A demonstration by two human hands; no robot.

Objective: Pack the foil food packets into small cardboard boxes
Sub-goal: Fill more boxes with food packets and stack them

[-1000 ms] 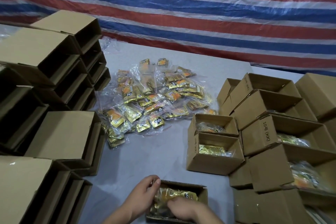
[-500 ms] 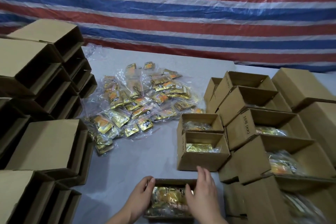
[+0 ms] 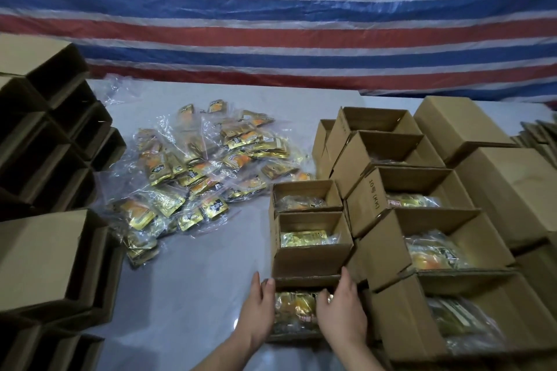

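Holding box [image 3: 297,281], foil packets [image 3: 297,307] inside, hands [image 3: 259,307].

One head-worn camera looks forward and down over the table [image 3: 211,280], close above both hands at the bottom edge, the striped tarp [image 3: 271,24] filling the far background.
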